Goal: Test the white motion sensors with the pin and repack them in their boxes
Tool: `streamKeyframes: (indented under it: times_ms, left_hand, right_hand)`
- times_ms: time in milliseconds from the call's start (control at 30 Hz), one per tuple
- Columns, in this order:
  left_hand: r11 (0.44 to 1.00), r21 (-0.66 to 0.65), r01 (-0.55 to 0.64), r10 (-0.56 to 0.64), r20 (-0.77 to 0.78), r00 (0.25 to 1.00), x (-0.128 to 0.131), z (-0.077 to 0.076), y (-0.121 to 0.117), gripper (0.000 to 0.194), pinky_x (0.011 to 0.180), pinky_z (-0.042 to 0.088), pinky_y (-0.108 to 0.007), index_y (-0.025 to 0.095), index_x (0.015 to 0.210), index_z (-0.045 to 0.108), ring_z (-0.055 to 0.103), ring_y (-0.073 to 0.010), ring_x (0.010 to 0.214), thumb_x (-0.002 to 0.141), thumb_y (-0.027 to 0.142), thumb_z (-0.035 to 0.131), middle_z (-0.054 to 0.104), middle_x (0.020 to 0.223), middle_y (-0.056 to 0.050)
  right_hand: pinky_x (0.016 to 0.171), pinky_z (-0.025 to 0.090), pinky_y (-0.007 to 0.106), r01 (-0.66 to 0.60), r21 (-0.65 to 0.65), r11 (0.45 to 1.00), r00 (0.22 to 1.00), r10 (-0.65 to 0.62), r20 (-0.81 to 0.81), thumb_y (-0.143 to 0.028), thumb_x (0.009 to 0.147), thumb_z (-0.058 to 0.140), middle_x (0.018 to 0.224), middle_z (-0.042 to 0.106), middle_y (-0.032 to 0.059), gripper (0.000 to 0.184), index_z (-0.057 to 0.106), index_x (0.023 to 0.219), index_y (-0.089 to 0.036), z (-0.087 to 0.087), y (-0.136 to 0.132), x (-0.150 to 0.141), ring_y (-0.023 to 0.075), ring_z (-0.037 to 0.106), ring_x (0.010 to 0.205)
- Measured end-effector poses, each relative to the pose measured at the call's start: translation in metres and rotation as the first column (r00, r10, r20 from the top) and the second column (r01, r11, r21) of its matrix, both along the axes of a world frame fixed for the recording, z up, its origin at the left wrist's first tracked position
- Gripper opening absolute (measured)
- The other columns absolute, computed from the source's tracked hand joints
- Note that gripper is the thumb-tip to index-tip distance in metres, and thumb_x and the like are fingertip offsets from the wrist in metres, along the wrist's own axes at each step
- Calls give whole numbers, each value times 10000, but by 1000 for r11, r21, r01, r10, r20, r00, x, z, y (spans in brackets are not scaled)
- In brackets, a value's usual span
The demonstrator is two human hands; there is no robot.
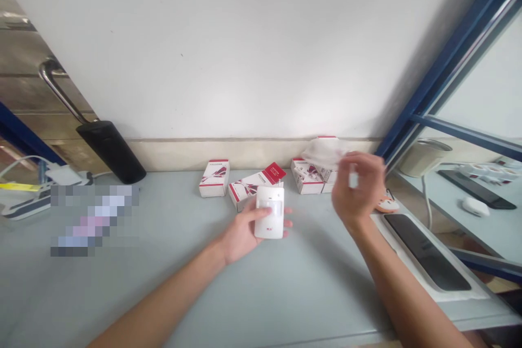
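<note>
A white motion sensor (269, 225) with a small red logo rests in my left hand (240, 239), thumb across its front and fingers behind it. My right hand (361, 187) is raised to the right, its fingers curled and pinched on a thin translucent plastic bag (324, 150). Motion blurs that hand and the bag. Behind the sensor lies a red-and-white box (248, 189) with its red end flap open. Another such box (214, 178) stands to its left. More red-and-white boxes (309, 178) sit partly behind the bag and my right hand.
A phone (428, 251) lies at the right, near a blue-framed mirror (460, 133). An orange-and-white object (387, 204) is partly hidden by my right wrist. To the left are a black cylinder (112, 152) and a power strip (30, 204). A wall bounds the grey table (179, 277) behind.
</note>
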State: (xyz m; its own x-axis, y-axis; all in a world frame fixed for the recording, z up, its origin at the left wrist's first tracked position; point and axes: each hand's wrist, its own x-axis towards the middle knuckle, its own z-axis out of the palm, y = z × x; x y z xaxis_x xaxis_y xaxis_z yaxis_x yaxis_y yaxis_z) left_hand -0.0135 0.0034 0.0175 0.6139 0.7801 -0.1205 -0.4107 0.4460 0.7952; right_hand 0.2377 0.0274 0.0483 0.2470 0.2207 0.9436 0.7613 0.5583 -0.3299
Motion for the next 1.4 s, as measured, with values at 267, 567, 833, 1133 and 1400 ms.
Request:
streamKeyframes:
  times_ms: [267,567,833,1133,1400]
  left_hand:
    - [998,-54,-35,34,-27,999,-14,10,-4,436,993,535,-546,156,1335,620,743,-342,1011,982,410,591,737,1231,-195]
    - [979,-200,46,-24,111,994,-16,-11,-12,504,959,502,-542,126,1376,598,729,-365,1004,1005,434,451,730,1217,-214]
    - [980,-195,47,-31,89,996,-19,-17,-15,521,991,454,-539,115,1463,537,716,-368,1030,996,316,424,731,1191,-189]
    - [1000,-11,28,-28,-14,1000,-28,-10,-14,631,770,457,-382,146,1607,379,630,-234,797,1008,343,362,720,1193,-190]
    - [988,-87,128,-133,-44,990,-30,-11,-10,547,713,484,-385,41,1223,693,663,-264,747,964,414,387,746,1030,-212]
  right_hand:
    - [1033,467,407,301,-548,780,853,37,521,4,909,421,1206,719,119,336,644,1036,-212,-25,21,10,282,637,1182]
    - [1005,466,425,209,-461,862,918,-11,396,27,823,447,1181,711,96,392,679,1010,-227,-9,-2,-10,289,632,1147]
    - [638,449,302,-545,-832,103,806,337,-486,-552,1040,481,813,678,20,405,725,1121,-238,-6,-26,-62,180,579,716]
    - [686,377,293,-728,-682,-65,641,286,-712,-606,993,588,682,561,-8,410,813,1029,-264,-24,-22,-62,157,470,725]
    - [585,345,281,-657,-649,384,723,74,-687,-702,859,723,751,520,-6,491,812,928,-224,-11,-8,-29,114,387,631]
